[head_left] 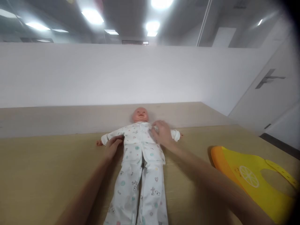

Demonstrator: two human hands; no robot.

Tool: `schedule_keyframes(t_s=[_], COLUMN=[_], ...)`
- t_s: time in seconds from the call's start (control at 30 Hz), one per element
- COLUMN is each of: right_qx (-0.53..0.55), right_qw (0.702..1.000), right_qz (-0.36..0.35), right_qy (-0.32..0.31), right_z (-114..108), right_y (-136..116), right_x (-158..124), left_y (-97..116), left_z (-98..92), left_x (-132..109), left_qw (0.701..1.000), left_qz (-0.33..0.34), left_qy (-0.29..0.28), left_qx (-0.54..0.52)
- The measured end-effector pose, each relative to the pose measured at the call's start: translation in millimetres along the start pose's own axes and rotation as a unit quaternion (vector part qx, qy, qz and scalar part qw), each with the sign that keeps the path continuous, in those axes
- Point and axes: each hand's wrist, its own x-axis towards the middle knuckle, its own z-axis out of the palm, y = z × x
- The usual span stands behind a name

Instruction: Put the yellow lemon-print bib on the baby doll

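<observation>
Observed from beside the table (pixel 47 168): a doll (pixel 140 147) in printed white pyjamas lies face up, flat on the wood, directly under and between both hands, with its head (pixel 140 114) beyond the fingertips and its legs running back along the forearms.

Left hand (pixel 114 144): the fingers are loosely curled and laid against the doll's sleeve and side. Whether they grip cloth cannot be told.

Right hand (pixel 162 132): it rests on the chest near the collar with the fingers bent. The picture is blurred there, so a pinch on the fabric cannot be confirmed.

Risks, as I judge them:
- The doll is light and lies loose. A pull by one hand without the other steadying it could drag or twist it across the smooth wood.
- The thin top could bunch or ride up under the right palm.

Surroundings: a yellow bib (pixel 253 184) with an orange edge lies well apart from the right hand, on its outer side beside the forearm. A white wall (pixel 93 75) stands beyond both hands. Nothing sits between the hands and the doll.
</observation>
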Motion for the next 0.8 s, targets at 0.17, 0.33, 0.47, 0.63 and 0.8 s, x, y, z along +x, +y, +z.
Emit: schedule_keyframes(t_s=[0.17,0.33,0.47,0.63,0.8], right_qx=[0.114,0.010,-0.025,-0.067,-0.107], right_qw=[0.957,0.914,0.928,0.941,0.944], right_qz=[-0.239,-0.353,-0.307,-0.287,-0.313], right_qy=[-0.120,-0.201,-0.210,-0.168,0.010], right_z=[-35.8,-23.3,-20.8,-51.6,-69.0], right_y=[-64.1,-81.5,-75.7,-60.2,-43.7], right_x=[-103.7,-176.3,-193.8,-210.4,-239.7], left_y=[9.0,7.9,4.0,4.5,-9.1], left_z=[-24.7,-23.5,-18.1,-24.1,-33.9], left_x=[0.7,-36.5,-78.1,-160.1,-226.5], left_qw=[0.990,0.985,0.986,0.982,0.923], left_qz=[0.049,0.087,0.083,0.093,0.197], left_qy=[0.076,0.098,0.064,0.002,-0.079], left_qx=[0.110,0.114,0.126,0.165,0.321])
